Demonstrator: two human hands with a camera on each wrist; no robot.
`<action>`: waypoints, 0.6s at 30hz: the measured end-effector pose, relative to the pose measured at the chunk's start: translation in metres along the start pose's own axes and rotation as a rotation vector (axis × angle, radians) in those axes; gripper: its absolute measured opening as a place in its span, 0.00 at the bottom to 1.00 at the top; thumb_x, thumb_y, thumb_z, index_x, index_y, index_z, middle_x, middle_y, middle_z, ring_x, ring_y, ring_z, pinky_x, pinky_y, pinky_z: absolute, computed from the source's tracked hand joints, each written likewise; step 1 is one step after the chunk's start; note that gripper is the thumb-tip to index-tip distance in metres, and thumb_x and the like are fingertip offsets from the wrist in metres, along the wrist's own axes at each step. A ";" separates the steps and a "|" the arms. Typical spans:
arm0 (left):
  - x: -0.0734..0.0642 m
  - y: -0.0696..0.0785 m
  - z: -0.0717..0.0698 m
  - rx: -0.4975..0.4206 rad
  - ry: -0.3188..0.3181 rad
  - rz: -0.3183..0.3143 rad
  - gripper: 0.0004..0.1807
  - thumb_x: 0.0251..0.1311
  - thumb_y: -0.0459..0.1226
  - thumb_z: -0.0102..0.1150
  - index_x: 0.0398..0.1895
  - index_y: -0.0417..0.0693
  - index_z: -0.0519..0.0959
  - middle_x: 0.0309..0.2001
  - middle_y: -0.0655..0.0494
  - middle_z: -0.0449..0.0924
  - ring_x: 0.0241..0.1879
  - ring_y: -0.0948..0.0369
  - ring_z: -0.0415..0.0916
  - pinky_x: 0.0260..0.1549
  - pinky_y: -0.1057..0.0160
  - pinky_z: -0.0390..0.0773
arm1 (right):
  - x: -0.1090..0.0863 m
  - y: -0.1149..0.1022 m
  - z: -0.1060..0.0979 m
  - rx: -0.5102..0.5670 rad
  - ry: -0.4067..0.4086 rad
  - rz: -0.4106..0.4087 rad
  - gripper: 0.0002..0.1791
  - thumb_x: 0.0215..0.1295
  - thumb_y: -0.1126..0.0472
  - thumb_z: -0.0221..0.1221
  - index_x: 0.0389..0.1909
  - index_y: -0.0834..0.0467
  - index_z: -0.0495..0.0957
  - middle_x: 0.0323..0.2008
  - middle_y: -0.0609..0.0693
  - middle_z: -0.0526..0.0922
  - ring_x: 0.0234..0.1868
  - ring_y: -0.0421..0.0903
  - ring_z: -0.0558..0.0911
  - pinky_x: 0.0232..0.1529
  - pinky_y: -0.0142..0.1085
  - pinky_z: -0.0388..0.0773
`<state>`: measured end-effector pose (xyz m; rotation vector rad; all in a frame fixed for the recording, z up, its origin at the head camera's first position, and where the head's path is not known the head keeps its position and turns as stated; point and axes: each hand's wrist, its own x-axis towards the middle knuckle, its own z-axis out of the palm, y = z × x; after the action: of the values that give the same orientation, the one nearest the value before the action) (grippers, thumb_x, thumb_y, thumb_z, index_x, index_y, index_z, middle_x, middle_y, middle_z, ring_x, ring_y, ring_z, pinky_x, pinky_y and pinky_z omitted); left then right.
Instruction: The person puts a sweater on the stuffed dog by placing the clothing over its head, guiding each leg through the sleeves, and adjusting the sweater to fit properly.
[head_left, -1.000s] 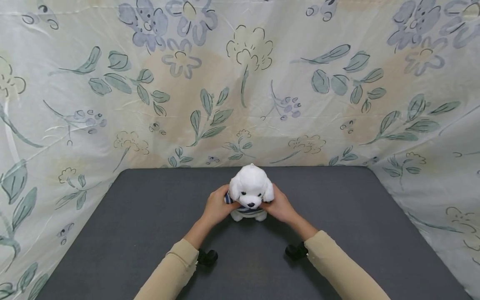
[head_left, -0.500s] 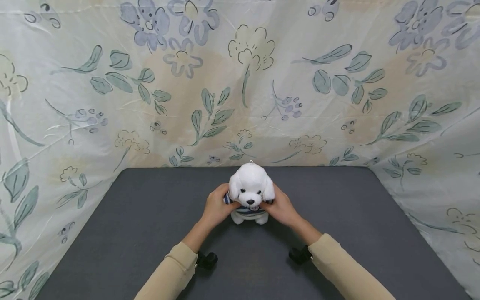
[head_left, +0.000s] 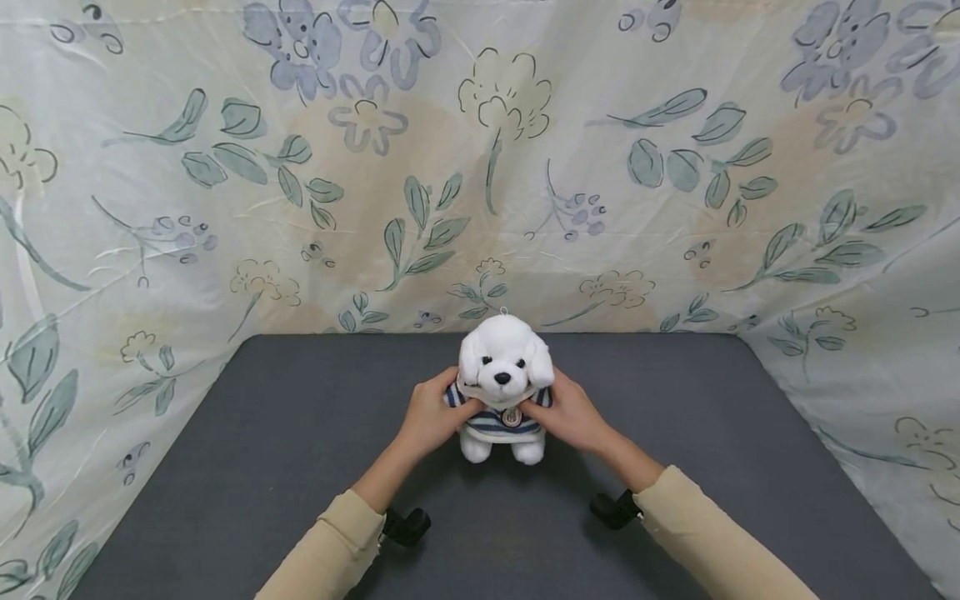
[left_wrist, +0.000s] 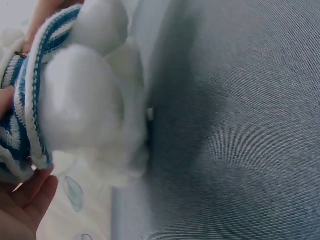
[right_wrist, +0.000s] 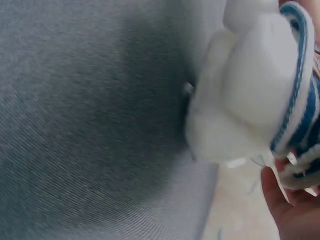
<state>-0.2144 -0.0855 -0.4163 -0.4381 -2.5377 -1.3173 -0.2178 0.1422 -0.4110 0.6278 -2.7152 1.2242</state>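
Observation:
A white plush dog [head_left: 504,350] in a blue-and-white striped knit sweater faces the head camera, held upright between both hands. My left hand [head_left: 437,414] grips its body from the left, thumb across the chest. On the other side my right hand [head_left: 573,414] grips it the same way, thumb beside a round badge [head_left: 512,417] on the sweater. In the left wrist view the dog's white legs [left_wrist: 82,100] hang close to the grey surface. The right wrist view shows the sweater hem [right_wrist: 295,100] and fingers behind it. The dog's back is hidden.
A dark grey table [head_left: 300,467] spreads beneath the arms. Behind and beside it hangs a floral curtain [head_left: 570,167]. Black wrist-worn devices [head_left: 407,527] jut inward from both cuffs.
The plush dog has tilted back and come slightly nearer, so its face points higher and its sweater, badge and legs show more. Both hands keep their hold; the forearms have spread slightly.

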 end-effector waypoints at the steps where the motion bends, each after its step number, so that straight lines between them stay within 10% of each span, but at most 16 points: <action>1: 0.000 0.002 -0.001 0.000 -0.006 -0.007 0.19 0.48 0.43 0.67 0.45 0.52 0.78 0.34 0.55 0.83 0.30 0.62 0.78 0.27 0.63 0.75 | 0.000 -0.002 -0.002 -0.003 -0.011 0.012 0.34 0.58 0.51 0.61 0.64 0.54 0.62 0.56 0.53 0.73 0.52 0.49 0.76 0.47 0.46 0.74; 18: 0.002 0.024 -0.014 -0.053 -0.156 -0.210 0.16 0.50 0.47 0.65 0.39 0.51 0.80 0.26 0.58 0.81 0.23 0.65 0.74 0.20 0.65 0.73 | 0.005 -0.017 -0.026 -0.031 -0.192 0.141 0.33 0.57 0.39 0.58 0.58 0.54 0.68 0.41 0.48 0.80 0.38 0.40 0.79 0.37 0.36 0.75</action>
<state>-0.2063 -0.0838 -0.3899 -0.3014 -2.7454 -1.4790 -0.2173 0.1490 -0.3803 0.5875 -2.9768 1.2059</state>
